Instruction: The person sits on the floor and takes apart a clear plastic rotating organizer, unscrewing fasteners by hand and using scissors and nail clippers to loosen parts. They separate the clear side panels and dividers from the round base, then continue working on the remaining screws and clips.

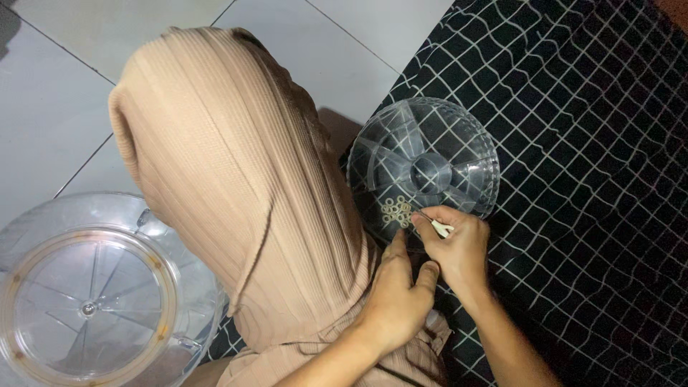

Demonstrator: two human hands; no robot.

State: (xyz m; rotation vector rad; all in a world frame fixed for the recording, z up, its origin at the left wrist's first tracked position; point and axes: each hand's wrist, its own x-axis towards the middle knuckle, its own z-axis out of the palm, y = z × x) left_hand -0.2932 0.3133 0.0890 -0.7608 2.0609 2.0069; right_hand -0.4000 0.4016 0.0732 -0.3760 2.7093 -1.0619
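Observation:
A round clear plastic organiser tray (459,136) with wedge compartments rests on black cloth with a white grid. Several small beige ring beads (395,209) lie in its near compartment. My right hand (455,247) pinches a thin needle-like tool (438,226) at the tray's near rim, right beside the beads. My left hand (395,294) sits just below and left of it, fingers curled, its thumb touching the right hand; what it holds is hidden. A tan ribbed fabric (229,186) drapes down the middle of the view.
A large round clear plastic container lid (86,301) with an orange seal ring sits at the bottom left on pale floor tiles (64,86). The black grid-patterned cloth (588,179) fills the right side.

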